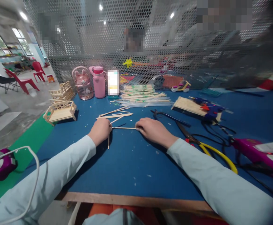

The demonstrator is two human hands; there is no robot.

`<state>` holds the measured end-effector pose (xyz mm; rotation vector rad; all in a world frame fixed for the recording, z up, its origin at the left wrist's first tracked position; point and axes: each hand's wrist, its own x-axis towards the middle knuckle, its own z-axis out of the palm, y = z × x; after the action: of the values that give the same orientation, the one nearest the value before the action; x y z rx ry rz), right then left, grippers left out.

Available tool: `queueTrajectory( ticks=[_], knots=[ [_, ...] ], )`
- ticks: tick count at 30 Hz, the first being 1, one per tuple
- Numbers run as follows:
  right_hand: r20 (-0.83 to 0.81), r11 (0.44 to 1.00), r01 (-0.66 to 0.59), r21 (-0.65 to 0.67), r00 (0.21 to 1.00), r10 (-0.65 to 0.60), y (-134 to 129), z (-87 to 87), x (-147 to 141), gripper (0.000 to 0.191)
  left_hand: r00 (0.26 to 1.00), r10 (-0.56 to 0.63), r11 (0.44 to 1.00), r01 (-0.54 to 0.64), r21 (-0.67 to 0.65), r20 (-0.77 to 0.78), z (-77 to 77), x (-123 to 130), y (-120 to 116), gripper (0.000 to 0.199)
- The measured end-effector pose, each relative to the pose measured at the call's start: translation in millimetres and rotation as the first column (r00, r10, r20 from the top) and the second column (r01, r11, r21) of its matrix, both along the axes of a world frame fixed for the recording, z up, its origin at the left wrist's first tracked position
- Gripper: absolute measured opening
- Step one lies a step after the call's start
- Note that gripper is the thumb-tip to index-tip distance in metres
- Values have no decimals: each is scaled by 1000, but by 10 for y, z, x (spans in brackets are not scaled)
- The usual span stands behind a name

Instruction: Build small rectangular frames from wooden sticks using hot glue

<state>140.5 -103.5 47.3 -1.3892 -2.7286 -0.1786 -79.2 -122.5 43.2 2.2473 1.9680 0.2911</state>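
My left hand [100, 131] is closed on thin wooden sticks at the middle of the blue table; one points down toward me and another slants up to the right. A straight thin stick [124, 127] spans the gap between my hands, its right end pinched by my right hand [149, 129]. Just behind my left hand lie several loose wooden sticks [117, 115]. Bundles of sticks in clear wrapping [141, 95] are stacked farther back. The fingertips of both hands are partly hidden.
Small wooden models [62, 112] stand at the left, near a pink bottle [99, 82]. Pliers [173, 117], yellow-handled scissors [218, 153], a glue gun [211, 111] on a wooden piece and a purple power strip [255, 153] with cables lie right. Perforated metal mesh [85, 40] rises behind.
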Motion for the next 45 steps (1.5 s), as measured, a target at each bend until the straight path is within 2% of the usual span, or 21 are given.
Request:
queueTrajectory(
  ticks=[3,9,15,21,26,35,39,42,43,45],
  knots=[
    [-3,1000,-14,9,1000,14,36,-13,1,19,1000,1,1000,-1,9,21,-12,0,32,19],
    [-17,999,-52,4,998,52,53,-38,34,19,995,-26,1000,27,-12,101,2,-73,-63,20],
    [-10,999,-48,18,999,48,14,-32,27,21,983,25,997,-11,-77,182,70,-256,-13,39],
    [10,999,-40,27,999,39,-18,-21,31,21,967,-82,986,114,-120,241,35,-314,13,27],
    [37,999,-42,22,998,41,-41,-4,38,24,972,-51,992,76,-103,229,16,-281,-12,31],
    [22,999,-41,12,999,40,-48,-5,34,24,976,-36,997,50,-64,215,-1,-232,-34,23],
    [-90,999,-43,6,995,43,-103,33,28,21,976,-27,999,33,-28,215,23,-243,-25,23],
    [-240,996,-60,59,968,73,-190,153,70,23,975,-29,1000,30,0,221,41,-258,-19,24],
    [-304,996,-29,85,951,54,-205,201,105,21,973,-39,999,36,17,228,41,-258,-19,24],
    [-436,987,123,101,898,-67,-192,276,203,17,965,-74,996,57,73,250,31,-247,-24,23]
  ],
)
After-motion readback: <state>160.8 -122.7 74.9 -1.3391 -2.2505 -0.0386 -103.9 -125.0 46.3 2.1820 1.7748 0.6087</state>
